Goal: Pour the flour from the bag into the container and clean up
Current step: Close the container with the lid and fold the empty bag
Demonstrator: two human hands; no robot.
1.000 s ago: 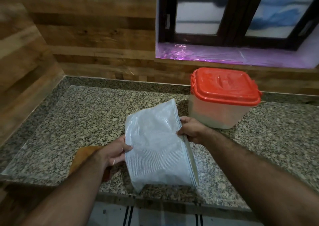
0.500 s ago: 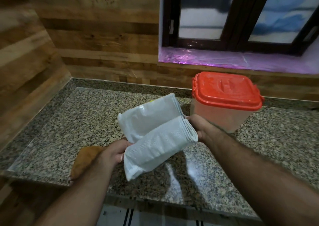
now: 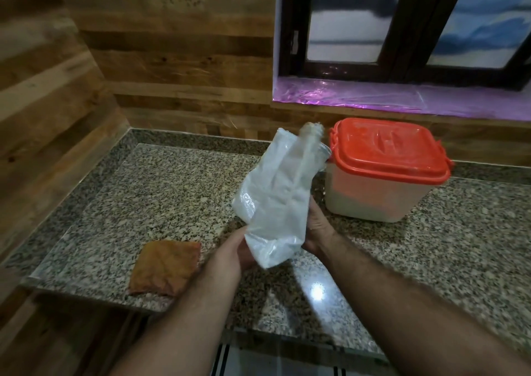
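Both my hands grasp the empty bag (image 3: 275, 200): L hand (image 3: 238, 249) at bottom, R hand (image 3: 316, 226) beside. Lidded container (image 3: 382, 174) just right; cloth (image 3: 165, 266) near counter (image 3: 161, 191) front edge.

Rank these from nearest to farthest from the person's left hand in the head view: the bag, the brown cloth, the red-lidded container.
1. bag: held in the left hand.
2. brown cloth: on the counter, to the hand's left.
3. red-lidded container: back right, under the window.
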